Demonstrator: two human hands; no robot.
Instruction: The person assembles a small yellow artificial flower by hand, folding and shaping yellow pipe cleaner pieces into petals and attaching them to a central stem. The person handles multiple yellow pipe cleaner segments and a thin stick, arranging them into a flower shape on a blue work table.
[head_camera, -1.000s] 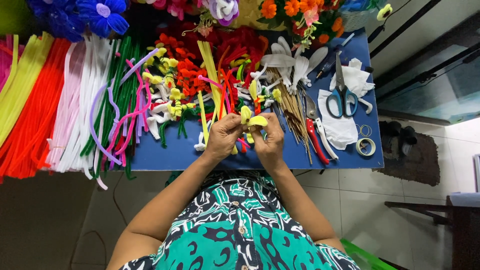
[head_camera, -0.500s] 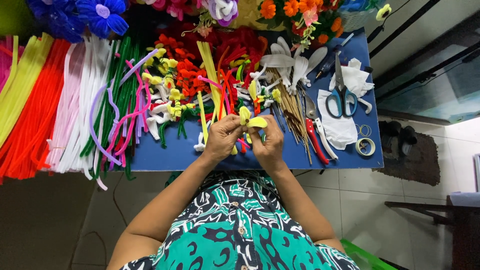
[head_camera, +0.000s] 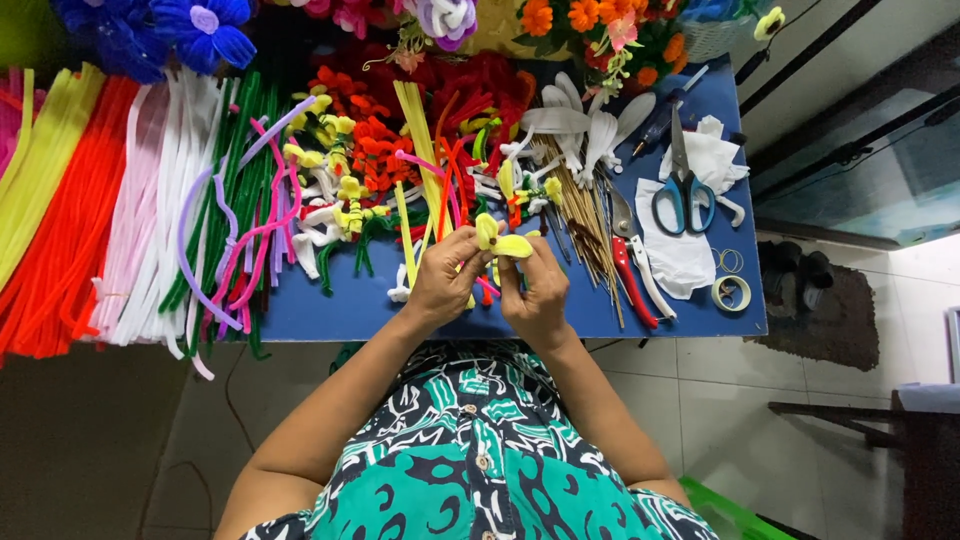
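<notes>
The left hand (head_camera: 447, 283) and the right hand (head_camera: 533, 292) meet over the near edge of the blue table (head_camera: 330, 315), both clamped by the fingertips on a small yellow flower (head_camera: 500, 240) bent from fuzzy craft wire; its petals stick up just above the thumbs, between the two hands. The grip is narrow and sits low on the piece, so a twist too hard could flatten a petal or let the little flower spring out and drop among the loose parts right beyond the fingers. Those parts lie close: yellow sticks (head_camera: 420, 140) and pink wires (head_camera: 262, 215) just beyond the left hand, and a bundle of thin wooden skewers (head_camera: 585, 215) just beyond the right hand, whose ends could snag a sleeve or prick a knuckle if the hands push forward. Further to the right of the right hand lie red-handled pliers (head_camera: 632, 280), blue-handled scissors (head_camera: 682, 190) on white tissue (head_camera: 680, 255), and a roll of tape (head_camera: 732, 293) near the table corner; an elbow swing could knock the tape off the edge. Well to the left of the left hand, long orange stems (head_camera: 70, 230) and white stems (head_camera: 160, 220) overhang the table and could slide off if tugged.
</notes>
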